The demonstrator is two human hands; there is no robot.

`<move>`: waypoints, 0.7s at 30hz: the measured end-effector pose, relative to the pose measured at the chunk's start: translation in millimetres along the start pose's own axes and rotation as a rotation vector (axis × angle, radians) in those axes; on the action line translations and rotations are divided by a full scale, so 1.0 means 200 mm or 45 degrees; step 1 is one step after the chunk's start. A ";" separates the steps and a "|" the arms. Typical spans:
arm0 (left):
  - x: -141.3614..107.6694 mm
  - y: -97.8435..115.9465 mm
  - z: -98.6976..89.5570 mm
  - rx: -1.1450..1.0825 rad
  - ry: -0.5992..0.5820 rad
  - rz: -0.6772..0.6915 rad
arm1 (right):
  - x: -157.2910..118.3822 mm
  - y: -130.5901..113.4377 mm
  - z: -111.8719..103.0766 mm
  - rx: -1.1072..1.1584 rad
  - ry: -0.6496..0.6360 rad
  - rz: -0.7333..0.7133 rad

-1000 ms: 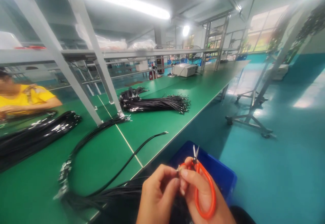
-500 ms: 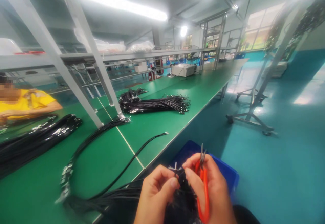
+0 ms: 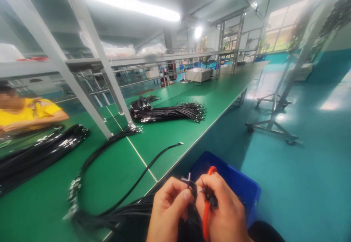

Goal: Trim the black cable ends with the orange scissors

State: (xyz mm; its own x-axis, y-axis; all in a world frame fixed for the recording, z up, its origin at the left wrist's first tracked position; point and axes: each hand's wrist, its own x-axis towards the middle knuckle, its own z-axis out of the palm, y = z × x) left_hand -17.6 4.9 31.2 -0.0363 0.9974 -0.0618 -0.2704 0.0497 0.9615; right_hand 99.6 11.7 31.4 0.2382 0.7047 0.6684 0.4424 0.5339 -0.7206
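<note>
My left hand (image 3: 172, 201) pinches the end of a black cable, whose thin silvery tips (image 3: 188, 178) stick up above the thumb and forefinger. Close beside it on the right, my right hand (image 3: 223, 205) is closed around red-handled pliers (image 3: 206, 216). The metal jaws of the pliers now point left, toward the cable end. Dark cables hang below both hands, partly hidden by them. One black cable (image 3: 139, 178) curves over the green table (image 3: 109, 176), its metal tip lying near the table's edge.
A blue bin (image 3: 246, 187) stands behind and right of my hands. Cable bundles (image 3: 170, 113) lie on the table, with more at the left (image 3: 44, 150). A person in yellow (image 3: 33, 112) sits across. Grey rack posts (image 3: 90, 44) rise from the table; a wheeled stand (image 3: 271, 125) is right.
The pliers have turned in my right hand, from jaws pointing up to jaws pointing left toward the cable end. My left hand has hardly moved.
</note>
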 end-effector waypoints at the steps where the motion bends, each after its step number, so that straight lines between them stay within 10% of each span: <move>1: 0.00 0.00 0.00 -0.010 0.017 -0.005 | 0.00 0.00 0.00 0.014 -0.005 0.051; 9: 0.03 0.01 0.00 -0.027 0.033 -0.031 | 0.02 0.01 -0.03 0.386 -0.096 0.570; 21: 0.03 -0.04 0.00 0.080 -0.071 0.012 | 0.10 0.00 0.03 0.686 -0.210 0.743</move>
State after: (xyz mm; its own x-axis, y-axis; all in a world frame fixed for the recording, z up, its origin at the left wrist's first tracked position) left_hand -16.5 9.6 23.5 0.0158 0.9991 -0.0394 -0.2095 0.0418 0.9769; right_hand 100.0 28.3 43.7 0.1528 0.9765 0.1520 -0.2013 0.1814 -0.9626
